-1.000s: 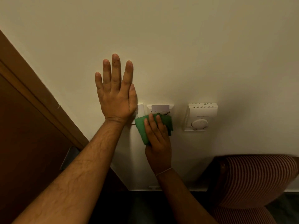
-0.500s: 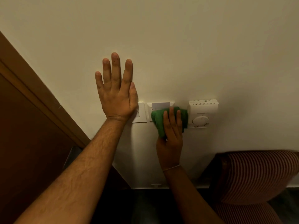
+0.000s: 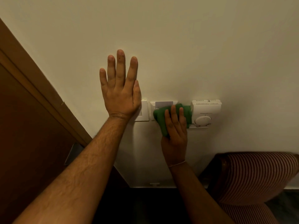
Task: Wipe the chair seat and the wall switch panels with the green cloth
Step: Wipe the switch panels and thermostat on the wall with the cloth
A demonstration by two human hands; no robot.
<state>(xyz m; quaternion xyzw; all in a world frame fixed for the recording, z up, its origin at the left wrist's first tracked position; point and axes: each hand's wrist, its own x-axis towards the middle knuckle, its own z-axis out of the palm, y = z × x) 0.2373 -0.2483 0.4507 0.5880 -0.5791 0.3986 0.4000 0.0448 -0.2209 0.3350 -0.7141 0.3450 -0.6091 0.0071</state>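
Against a cream wall (image 3: 178,46), beside a brown wooden door frame (image 3: 40,88), a person's left hand (image 3: 120,92) lies flat on the paint, fingers spread wide and pointing up, holding nothing; its heel and thumb edge overlap the left part of a white light switch plate (image 3: 144,111). Just right of that plate, the right hand (image 3: 175,128) presses a bunched green cloth (image 3: 161,117) onto the middle switch panel (image 3: 163,104), fingers laid straight over the fabric and gripping it against the wall; only the panel's top edge and a pale card-like strip show above the cloth; the cloth's right fold touches the left side of a white thermostat (image 3: 205,113), whose vent slots and round dial are in plain sight. A thin band (image 3: 177,164) circles the right wrist; both forearms are bare. At the lower right, well below the panels, stands the chair (image 3: 258,177), its rounded top upholstered in red-and-pale stripes, its back close to the wall; whether it touches the wall cannot be told, and its seat is largely out of frame. A pale skirting strip (image 3: 155,185) runs along the foot of the wall above a dark floor (image 3: 145,206).
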